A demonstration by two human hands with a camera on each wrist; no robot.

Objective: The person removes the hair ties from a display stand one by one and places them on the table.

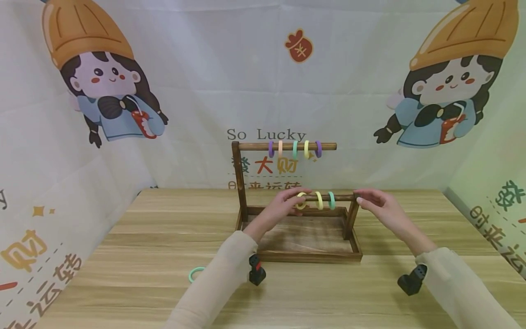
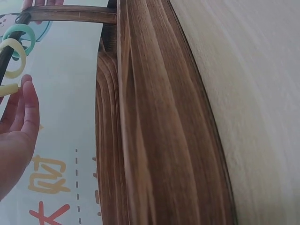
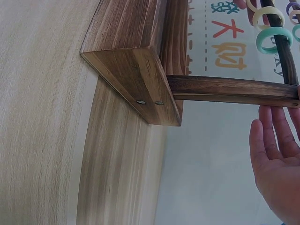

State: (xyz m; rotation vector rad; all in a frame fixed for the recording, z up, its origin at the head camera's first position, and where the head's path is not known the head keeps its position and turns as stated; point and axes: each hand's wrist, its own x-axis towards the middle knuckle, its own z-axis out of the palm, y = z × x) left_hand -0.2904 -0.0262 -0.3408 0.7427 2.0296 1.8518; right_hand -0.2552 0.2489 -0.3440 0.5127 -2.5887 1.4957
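A brown wooden rack (image 1: 308,257) with two round bars stands on the table. At the free end of its lower bar (image 1: 345,198), my left hand (image 1: 279,205) pinches a pale yellow ring (image 2: 8,89) between thumb and fingers. Farther along that bar hang another yellow ring (image 1: 319,201) and a mint green ring (image 1: 332,201). With fingers extended, my right hand (image 1: 380,205) touches the top of the short post (image 1: 351,219) carrying the bar. From the upper bar (image 1: 328,146) hang several rings: purple (image 1: 271,149), peach, green, yellow and purple.
A loose mint green ring (image 1: 191,274) lies on the wooden table (image 1: 135,246) beside my left forearm, partly covered by the sleeve. The rack's shallow tray (image 1: 304,233) lies below the bars. A printed cloth (image 1: 197,91) hangs close behind the table.
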